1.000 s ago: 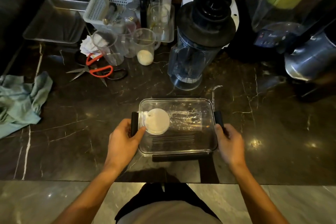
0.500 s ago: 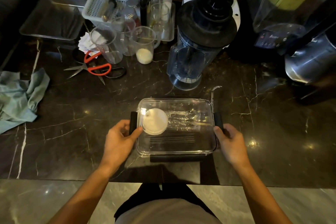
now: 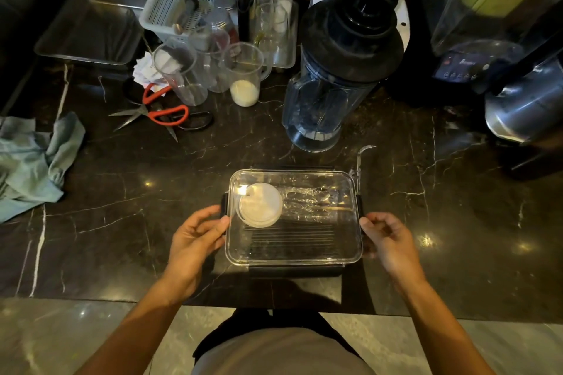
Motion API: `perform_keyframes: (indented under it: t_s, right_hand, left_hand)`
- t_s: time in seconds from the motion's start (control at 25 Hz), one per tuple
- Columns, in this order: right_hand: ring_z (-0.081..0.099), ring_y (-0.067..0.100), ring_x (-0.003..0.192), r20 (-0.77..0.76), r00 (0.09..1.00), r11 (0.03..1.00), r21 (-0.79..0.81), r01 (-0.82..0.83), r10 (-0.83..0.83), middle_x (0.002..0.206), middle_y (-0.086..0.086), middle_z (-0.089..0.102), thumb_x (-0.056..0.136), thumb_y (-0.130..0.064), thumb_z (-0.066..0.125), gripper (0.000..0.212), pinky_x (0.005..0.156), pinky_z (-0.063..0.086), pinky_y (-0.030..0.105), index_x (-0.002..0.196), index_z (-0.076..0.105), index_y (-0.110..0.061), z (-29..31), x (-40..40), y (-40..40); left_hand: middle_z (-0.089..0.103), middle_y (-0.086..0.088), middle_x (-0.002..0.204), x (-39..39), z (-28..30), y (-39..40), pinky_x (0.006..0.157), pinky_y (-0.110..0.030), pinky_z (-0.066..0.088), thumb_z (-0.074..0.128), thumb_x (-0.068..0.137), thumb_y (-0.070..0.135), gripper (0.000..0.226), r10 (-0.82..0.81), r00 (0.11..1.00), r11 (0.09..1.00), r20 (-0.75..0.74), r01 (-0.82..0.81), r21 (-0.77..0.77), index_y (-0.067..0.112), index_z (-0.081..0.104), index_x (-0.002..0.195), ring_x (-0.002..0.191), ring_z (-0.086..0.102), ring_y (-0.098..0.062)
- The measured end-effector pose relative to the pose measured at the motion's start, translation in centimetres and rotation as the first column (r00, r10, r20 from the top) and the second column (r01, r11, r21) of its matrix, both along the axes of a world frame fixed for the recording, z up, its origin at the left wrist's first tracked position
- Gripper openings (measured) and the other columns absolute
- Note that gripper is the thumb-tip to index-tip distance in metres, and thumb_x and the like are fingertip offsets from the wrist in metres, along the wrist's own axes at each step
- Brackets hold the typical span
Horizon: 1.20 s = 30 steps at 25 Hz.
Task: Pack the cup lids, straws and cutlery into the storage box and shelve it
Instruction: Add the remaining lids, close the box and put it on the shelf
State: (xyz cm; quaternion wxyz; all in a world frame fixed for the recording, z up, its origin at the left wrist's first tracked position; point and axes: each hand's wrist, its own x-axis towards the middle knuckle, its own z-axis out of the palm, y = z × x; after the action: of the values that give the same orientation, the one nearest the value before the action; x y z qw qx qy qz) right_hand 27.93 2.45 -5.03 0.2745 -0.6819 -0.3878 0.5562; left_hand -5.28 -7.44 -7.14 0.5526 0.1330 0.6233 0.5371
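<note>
With the lid on, the storage box sits on the counter near its front edge, just in front of the blender jug. Through the clear lid we see a white cup lid at left, wrapped cutlery beside it, dark straws along the near side. Left hand and right hand flank the box ends, fingers loosely curled, gripping nothing; we can't tell whether fingertips touch the side latches. Red-handled scissors lie back left.

Both hands forward, fingers loosely curled
</note>
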Motion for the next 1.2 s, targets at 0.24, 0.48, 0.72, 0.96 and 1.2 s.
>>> perform_keyframes:
  t_s: [0.24,0.48,0.72,0.96,1.2]
  right_hand:
    - [0.071,0.014,0.086,0.377,0.922,0.961,0.21,-0.181,0.091,0.094,0.001,0.074,0.106,-0.029,0.055,0.021,0.071,0.058,0.031,0.104,0.073,-0.019,-1.5,-1.0,-1.7]
    - [0.071,0.021,0.098,0.357,0.909,0.941,0.173,-0.291,0.215,0.104,-0.001,0.07,0.101,-0.04,0.057,0.016,0.081,0.062,0.043,0.106,0.07,-0.032,-0.6,-0.8,-1.8]
    - [0.032,0.011,0.145,0.413,0.718,0.808,-0.082,-0.584,0.561,0.165,-0.011,0.014,0.074,-0.051,0.088,0.134,0.117,0.035,0.038,0.165,-0.008,-0.03,1.0,-1.6,-4.9]
    - [0.032,0.018,0.152,0.439,0.715,0.802,-0.021,-0.598,0.544,0.171,-0.007,0.009,0.076,-0.049,0.088,0.137,0.118,0.037,0.043,0.16,-0.018,-0.035,0.3,-1.0,-5.1]
    - [0.045,0.024,0.144,0.544,0.676,0.807,-0.002,-0.591,0.497,0.168,0.002,0.02,0.075,-0.053,0.087,0.132,0.112,0.048,0.043,0.165,-0.004,-0.021,-0.5,-1.6,-4.7]
  left_hand:
    - [0.08,0.002,0.09,2.1,0.1,-0.1,0.082,-0.021,0.061,0.071,0.09,0.002,0.027,0.089,0.934,0.996,-0.347,-0.078,0.046,0.007,0.073,0.116,0.089,0.076,-0.012]
    - [0.078,0.014,0.093,1.9,1.3,0.0,0.085,-0.028,0.061,0.071,0.094,0.014,0.028,-0.075,0.827,0.997,-0.557,0.071,-0.029,0.026,0.07,0.119,0.094,0.073,-0.005]
    - [0.048,-0.007,0.156,3.4,2.3,7.3,0.121,-0.048,0.031,0.047,0.103,0.045,0.053,-0.244,0.018,0.69,-0.97,0.706,-0.16,0.018,0.049,0.15,0.148,0.038,-0.025]
    - [0.054,-0.01,0.15,4.3,0.1,11.7,0.117,-0.051,0.033,0.03,0.101,0.059,0.071,-0.353,-0.185,0.614,-0.917,0.694,-0.377,0.011,0.049,0.149,0.14,0.049,-0.031]
    - [0.063,-0.007,0.131,5.2,-0.6,11.7,0.1,-0.047,0.038,0.03,0.105,0.048,0.057,-0.265,-0.237,0.673,-0.935,0.649,-0.355,0.01,0.054,0.141,0.11,0.058,-0.028]
